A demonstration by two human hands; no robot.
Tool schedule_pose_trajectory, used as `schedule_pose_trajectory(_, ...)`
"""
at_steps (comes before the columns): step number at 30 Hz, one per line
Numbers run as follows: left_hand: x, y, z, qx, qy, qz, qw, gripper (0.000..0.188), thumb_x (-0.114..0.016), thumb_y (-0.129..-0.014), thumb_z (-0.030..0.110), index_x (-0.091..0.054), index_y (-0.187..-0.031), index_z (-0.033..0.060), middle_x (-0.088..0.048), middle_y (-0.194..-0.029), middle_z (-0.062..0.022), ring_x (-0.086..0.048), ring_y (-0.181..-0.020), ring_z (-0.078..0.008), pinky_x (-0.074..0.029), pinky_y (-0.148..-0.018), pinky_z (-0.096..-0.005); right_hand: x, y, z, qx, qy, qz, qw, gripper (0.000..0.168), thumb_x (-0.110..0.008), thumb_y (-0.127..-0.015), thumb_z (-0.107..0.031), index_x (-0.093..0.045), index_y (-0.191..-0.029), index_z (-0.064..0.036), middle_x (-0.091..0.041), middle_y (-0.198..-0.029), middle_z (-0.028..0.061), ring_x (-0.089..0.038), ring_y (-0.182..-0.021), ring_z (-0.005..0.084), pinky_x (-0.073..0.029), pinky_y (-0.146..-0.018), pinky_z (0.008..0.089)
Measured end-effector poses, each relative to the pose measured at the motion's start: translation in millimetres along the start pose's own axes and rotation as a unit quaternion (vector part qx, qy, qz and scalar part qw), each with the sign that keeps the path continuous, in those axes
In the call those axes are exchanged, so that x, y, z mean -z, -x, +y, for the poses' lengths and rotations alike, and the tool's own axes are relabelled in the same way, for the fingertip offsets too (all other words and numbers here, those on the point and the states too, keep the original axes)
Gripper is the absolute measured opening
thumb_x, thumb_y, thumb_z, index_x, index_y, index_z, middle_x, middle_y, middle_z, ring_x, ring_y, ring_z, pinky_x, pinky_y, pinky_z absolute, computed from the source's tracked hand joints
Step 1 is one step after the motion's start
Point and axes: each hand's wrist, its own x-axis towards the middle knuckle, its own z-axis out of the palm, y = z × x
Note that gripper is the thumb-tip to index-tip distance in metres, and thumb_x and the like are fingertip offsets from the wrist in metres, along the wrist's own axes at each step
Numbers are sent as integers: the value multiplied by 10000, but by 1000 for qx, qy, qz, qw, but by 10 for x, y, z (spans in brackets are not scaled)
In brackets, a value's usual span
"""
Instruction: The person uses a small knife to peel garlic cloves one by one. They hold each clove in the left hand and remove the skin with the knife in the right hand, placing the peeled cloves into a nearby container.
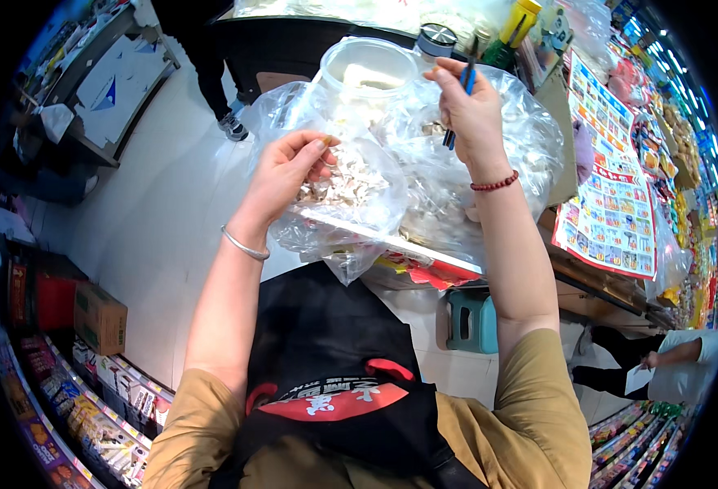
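My left hand [295,162] is above an open clear plastic bag [389,198], pinching a small yellowish piece [326,140] between thumb and forefinger. Pale, cut-up dried pieces [350,180] fill the bag beneath it. My right hand [472,110] is raised over a larger clear plastic bag [518,143], whose brownish contents are partly hidden by folds. Gripped in that hand is a slim hand tool with blue and black parts [469,79]; my fingers hide what kind it is. Whether its thumb and forefinger also pinch something small cannot be made out. Behind the bags stands a round clear plastic tub [368,64].
A jar with a black and silver lid [436,40] and a yellow-capped bottle [520,21] stand at the back. A printed flyer [606,177] hangs at right. A teal plastic stool [472,321] is under the table. People [680,367] stand nearby; a cardboard box [99,318] sits at left.
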Motion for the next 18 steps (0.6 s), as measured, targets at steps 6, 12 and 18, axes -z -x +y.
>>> schedule_pose_trajectory(6, -81, 112, -104, -214, -244, 124, 938, 268, -605, -972, 159, -582, -778, -24, -616, -717, -27, -550, -665, -92, -427, -606, -236, 355, -160, -166, 98, -91, 136, 982, 212, -567, -890, -39, -604, -1089, 23, -644, -847, 75, -474, -510, 61, -335, -441, 201)
schedule_pose_trajectory(12, -933, -207, 586, -318, -282, -8, 905, 134, -589, -960, 93, -645, -967, -29, -651, -773, -88, -618, -709, -158, -489, -669, -273, 546, -279, 6, 138, -78, 174, 972, 172, -490, -872, -10, -603, -998, 18, -643, -823, 79, -521, -585, 83, -407, -519, 219)
schedule_pose_trajectory(18, -1236, -976, 116, -234, -462, -120, 847, 228, -529, -913, 16, -678, -1081, -23, -695, -992, -177, -682, -905, -294, -525, -846, -353, 506, -296, 35, 174, -137, 153, 963, 171, -488, -872, -12, -621, -977, 10, -644, -823, 69, -486, -548, 55, -383, -473, 203)
